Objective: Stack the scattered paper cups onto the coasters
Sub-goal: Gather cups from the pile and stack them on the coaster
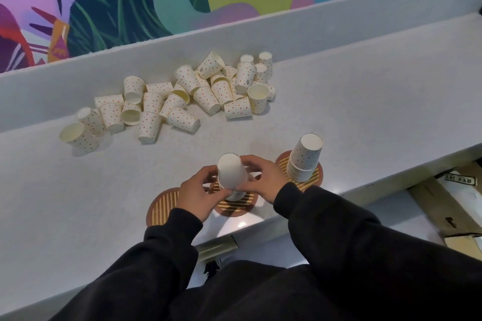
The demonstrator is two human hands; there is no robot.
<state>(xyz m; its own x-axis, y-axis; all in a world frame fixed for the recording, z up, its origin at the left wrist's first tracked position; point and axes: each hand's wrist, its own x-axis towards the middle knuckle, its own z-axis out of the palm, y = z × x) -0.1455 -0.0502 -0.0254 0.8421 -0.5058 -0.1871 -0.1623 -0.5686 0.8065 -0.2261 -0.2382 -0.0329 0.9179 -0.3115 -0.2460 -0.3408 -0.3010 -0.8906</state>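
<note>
Seating the cup stack (230,172) on the middle coaster (233,208)
Your left hand (198,195) and right hand (263,180) curl their fingers round it, apparently touching down; next, release and reach the loose cups (182,96) at 11 o'clock

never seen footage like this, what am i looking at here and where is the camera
There is no machine here: one camera worn on a person's head looks down at their own two hands. The left hand and right hand both hold an upside-down cup over the middle coaster. The left coaster beside it shows no cups; the right coaster carries a tall stack of upside-down cups. Farther back on the grey counter lies a pile of loose cups, most on their sides.
</note>
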